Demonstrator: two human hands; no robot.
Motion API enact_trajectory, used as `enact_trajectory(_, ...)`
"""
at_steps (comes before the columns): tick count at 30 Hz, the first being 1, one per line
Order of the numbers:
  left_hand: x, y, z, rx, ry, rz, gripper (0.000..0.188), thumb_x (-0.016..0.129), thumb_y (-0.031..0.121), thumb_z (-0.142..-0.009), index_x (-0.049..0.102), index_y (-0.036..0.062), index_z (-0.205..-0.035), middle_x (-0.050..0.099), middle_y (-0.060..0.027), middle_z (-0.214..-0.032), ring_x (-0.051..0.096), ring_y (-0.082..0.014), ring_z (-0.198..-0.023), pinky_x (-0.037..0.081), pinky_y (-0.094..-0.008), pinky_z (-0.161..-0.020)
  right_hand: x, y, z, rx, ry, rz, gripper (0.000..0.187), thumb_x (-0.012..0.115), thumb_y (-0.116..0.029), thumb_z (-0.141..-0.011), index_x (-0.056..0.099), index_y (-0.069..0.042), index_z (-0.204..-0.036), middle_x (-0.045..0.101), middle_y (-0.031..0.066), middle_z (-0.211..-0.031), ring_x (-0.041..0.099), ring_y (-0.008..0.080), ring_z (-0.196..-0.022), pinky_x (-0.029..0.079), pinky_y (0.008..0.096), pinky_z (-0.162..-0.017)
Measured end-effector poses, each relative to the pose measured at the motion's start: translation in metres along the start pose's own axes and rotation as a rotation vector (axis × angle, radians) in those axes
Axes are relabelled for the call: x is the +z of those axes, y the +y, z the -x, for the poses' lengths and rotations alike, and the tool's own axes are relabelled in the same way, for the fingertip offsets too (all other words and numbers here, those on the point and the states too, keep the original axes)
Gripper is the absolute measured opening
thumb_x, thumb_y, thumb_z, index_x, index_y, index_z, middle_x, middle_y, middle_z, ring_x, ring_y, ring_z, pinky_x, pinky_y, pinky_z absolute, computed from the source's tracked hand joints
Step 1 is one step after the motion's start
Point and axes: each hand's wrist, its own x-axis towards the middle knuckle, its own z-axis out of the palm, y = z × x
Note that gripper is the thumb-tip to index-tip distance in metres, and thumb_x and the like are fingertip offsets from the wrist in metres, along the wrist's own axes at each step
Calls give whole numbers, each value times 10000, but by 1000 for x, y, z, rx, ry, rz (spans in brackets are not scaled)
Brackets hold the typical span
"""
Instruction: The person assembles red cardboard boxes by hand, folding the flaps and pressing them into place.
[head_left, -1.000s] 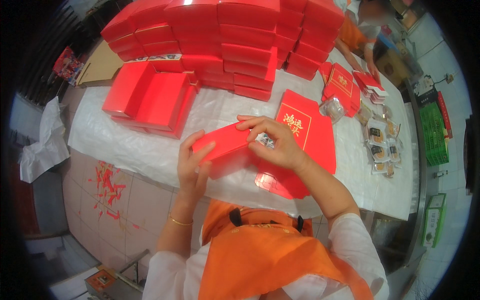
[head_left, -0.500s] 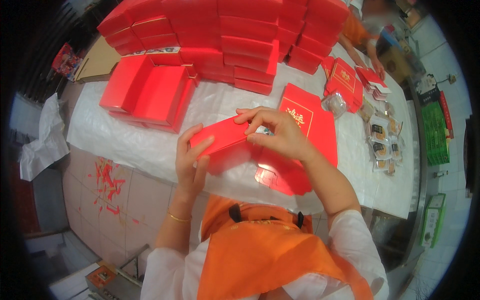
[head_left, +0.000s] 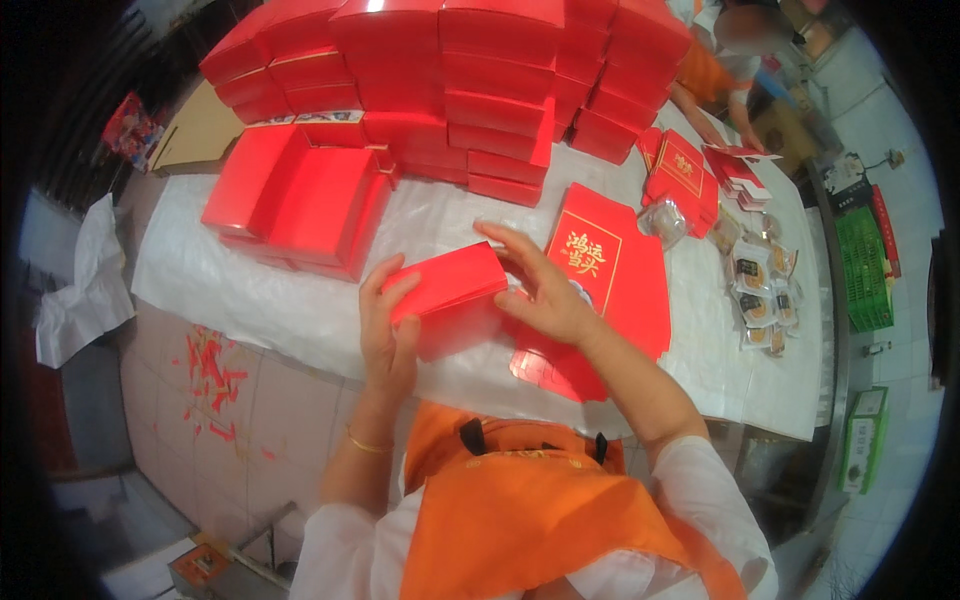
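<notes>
A small red cardboard box (head_left: 462, 322) is held tilted between my two hands above the near edge of the table. Its top flap lies almost flush, with a thin gap along the near right edge. My left hand (head_left: 388, 330) wraps the left end, fingers over the top and thumb against the near side. At the right end, my right hand (head_left: 545, 295) has its fingers curved behind the far corner and its thumb on the end face. Flat red box blanks (head_left: 625, 290) with gold lettering lie under and beyond my right hand.
Red boxes (head_left: 400, 60) form a tall stack at the back. An open red box (head_left: 325, 195) sits far left. At the right are small clear-wrapped packs (head_left: 752, 275) and more red blanks (head_left: 682, 175). A co-worker's hand (head_left: 748, 138) handles red card there. Red scraps (head_left: 212, 375) litter the floor.
My right hand has shifted from pinching the flap's right edge on top to the box's right end, its fingers more spread. The box tilts differently. The co-worker has lifted a piece of card.
</notes>
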Motion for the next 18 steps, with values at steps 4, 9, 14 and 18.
enact_trajectory(4, -9, 17, -13, 55, -122, -118, 347, 585, 148, -913, 643, 14, -1228, 542, -209, -1337, 524, -342, -1233, 405, -441, -1058, 2, 14, 11, 3, -26, 144, 699, 679, -98, -874, 395, -73, -1513, 489, 162, -1403, 500, 297, -1310, 396, 397, -1126)
enact_trajectory(9, -25, 47, -62, 236, -516, -413, 391, 680, 148, -870, 651, 53, -1248, 606, -171, -1217, 585, -346, -1098, 441, -436, -983, 11, 5, 15, -57, 4, 323, 732, 711, -142, -867, 387, -76, -1520, 510, 181, -1353, 530, 329, -1240, 426, 402, -1072)
enact_trajectory(14, -13, 58, -81, 113, -719, -347, 413, 668, 177, -906, 634, 125, -1314, 594, -164, -1201, 591, -349, -1067, 480, -413, -927, 13, 4, 16, -46, 40, 303, 822, 761, -202, -849, 341, -83, -1545, 532, 195, -1352, 546, 339, -1221, 430, 412, -1073)
enact_trajectory(18, -7, 61, -85, 111, -783, -361, 424, 637, 167, -931, 622, 182, -1354, 582, -164, -1195, 594, -355, -1050, 501, -407, -889, 10, 9, 19, -33, 76, 284, 889, 777, -220, -849, 278, -104, -1576, 540, 221, -1379, 559, 357, -1235, 444, 430, -1065)
